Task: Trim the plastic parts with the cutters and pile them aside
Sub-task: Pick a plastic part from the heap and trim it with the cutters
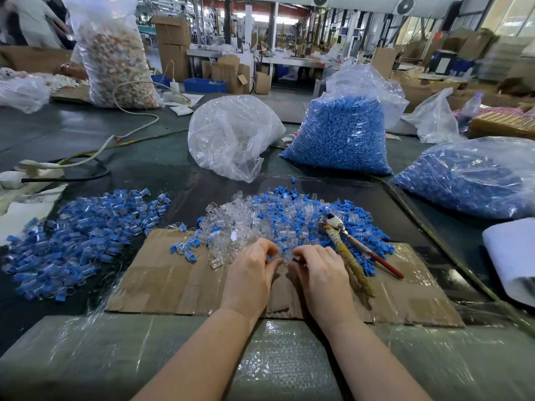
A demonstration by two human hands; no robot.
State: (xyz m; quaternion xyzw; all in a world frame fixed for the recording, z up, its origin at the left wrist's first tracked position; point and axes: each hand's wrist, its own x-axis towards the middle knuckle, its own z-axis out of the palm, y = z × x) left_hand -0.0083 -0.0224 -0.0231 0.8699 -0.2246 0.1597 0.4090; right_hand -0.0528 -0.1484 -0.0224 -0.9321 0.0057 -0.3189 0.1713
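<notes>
A heap of clear and blue plastic parts (289, 218) lies on a cardboard sheet (162, 285) in front of me. My left hand (252, 270) and my right hand (321, 270) meet at the heap's near edge, fingers curled around small clear and blue pieces between them. The cutters (353, 250), with one tape-wrapped handle and one red handle, lie on the heap just right of my right hand, untouched. A separate pile of joined blue-and-clear parts (78, 241) spreads over the table to the left.
Two bags of blue parts (344, 137) (474, 180) stand at the back right, a mostly empty clear bag (231, 137) behind the heap. A power strip and cables (37, 169) lie at the left. A white roll (512, 256) sits at the right edge.
</notes>
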